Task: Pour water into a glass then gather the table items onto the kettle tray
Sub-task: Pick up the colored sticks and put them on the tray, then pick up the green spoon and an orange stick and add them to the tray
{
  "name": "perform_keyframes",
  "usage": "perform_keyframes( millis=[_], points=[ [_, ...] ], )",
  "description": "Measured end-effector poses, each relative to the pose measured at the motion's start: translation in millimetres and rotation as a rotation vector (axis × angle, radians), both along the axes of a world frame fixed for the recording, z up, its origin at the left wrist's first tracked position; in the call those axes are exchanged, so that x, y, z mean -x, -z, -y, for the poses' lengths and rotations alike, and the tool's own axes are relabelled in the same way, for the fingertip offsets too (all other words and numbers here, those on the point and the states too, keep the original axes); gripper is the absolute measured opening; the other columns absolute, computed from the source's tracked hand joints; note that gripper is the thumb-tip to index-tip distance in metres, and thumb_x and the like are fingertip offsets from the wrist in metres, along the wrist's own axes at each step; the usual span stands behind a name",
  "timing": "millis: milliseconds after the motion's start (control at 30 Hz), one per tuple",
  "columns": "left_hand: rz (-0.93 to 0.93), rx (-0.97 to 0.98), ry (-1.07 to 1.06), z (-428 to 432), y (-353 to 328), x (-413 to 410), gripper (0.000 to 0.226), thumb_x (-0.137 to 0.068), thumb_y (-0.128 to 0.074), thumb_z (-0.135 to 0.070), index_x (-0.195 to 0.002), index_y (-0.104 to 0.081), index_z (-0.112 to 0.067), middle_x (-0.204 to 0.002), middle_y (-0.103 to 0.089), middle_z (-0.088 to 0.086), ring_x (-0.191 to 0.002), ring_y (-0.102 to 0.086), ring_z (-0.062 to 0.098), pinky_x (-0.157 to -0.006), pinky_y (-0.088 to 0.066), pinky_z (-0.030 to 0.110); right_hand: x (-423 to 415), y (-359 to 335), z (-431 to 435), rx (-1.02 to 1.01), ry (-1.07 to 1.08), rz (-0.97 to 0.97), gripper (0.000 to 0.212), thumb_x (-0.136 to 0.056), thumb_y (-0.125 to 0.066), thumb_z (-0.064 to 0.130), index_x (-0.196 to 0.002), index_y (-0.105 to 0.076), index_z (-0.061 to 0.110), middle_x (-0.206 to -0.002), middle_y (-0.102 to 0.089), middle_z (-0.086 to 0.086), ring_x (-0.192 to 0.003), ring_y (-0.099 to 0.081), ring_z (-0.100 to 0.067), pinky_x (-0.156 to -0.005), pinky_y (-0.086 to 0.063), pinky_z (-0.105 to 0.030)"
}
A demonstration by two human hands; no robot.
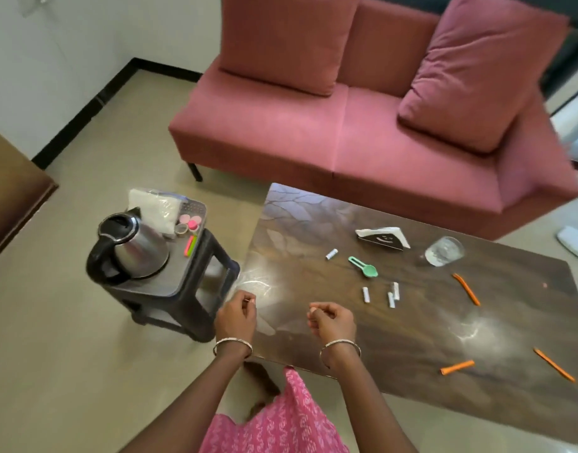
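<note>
A steel kettle [130, 250] with a black handle stands on a grey tray [170, 279] atop a black stool [212, 273], left of the dark table [412, 322]. A glass [444, 251] holding water stands at the table's far right. Scattered on the table are a green scoop [363, 266], several small white tubes [366, 294] and three orange sticks [466, 288]. My left hand [238, 313] hovers at the table's left edge and my right hand [333, 320] over its near side. Both have curled fingers, and I see nothing clearly held.
A black napkin holder [382, 238] stands beside the glass. The tray also carries a plastic bag [157, 207], pink lids [189, 220] and pink and green markers [189, 245]. A pink sofa [314, 132] runs behind the table. Brown furniture [9, 191] is at left.
</note>
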State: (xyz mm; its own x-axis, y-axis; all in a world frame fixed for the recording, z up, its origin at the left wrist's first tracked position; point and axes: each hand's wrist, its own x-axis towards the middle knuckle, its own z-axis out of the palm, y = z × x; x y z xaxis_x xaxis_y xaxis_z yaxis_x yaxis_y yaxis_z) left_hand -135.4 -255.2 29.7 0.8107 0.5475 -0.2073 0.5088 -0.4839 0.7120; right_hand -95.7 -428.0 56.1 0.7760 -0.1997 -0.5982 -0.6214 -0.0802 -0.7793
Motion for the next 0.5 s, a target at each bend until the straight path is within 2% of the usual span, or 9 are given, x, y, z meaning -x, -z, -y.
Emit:
perform_keyframes(
  millis=[100, 267, 500],
  points=[
    [-0.015, 0.019, 0.053, 33, 2, -3, 0.008, -0.088, -0.061, -0.016, -0.092, -0.069, -0.019, -0.082, -0.073, 0.005, -0.079, -0.066, 0.028, -0.070, -0.053, 0.035, 8, -1, 39, 0.021, 0.093, -0.004, 0.019, -0.084, -0.057, -0.010, -0.084, -0.072, 0.000, -0.066, -0.066, -0.013, -0.051, -0.057, -0.018, -0.044, -0.047, -0.020],
    [-0.023, 0.037, 0.163, 87, 9, -23, 0.010, -0.086, -0.061, -0.012, -0.088, -0.068, -0.019, -0.076, -0.072, 0.001, -0.073, -0.066, 0.024, -0.066, -0.051, 0.030, 13, 3, 98, 0.032, 0.213, -0.022, 0.018, -0.088, -0.055, -0.007, -0.084, -0.070, 0.003, -0.069, -0.066, -0.012, -0.053, -0.057, -0.017, -0.046, -0.046, -0.020],
    [-0.049, 0.030, 0.275, 153, 25, -60, 0.013, -0.084, -0.059, -0.011, -0.088, -0.067, -0.021, -0.076, -0.071, 0.000, -0.074, -0.064, 0.025, -0.066, -0.049, 0.032, 1, 24, 172, 0.063, 0.341, -0.043, 0.015, -0.087, -0.059, -0.003, -0.087, -0.072, 0.005, -0.071, -0.070, -0.011, -0.056, -0.062, -0.016, -0.049, -0.049, -0.022]
  ],
)
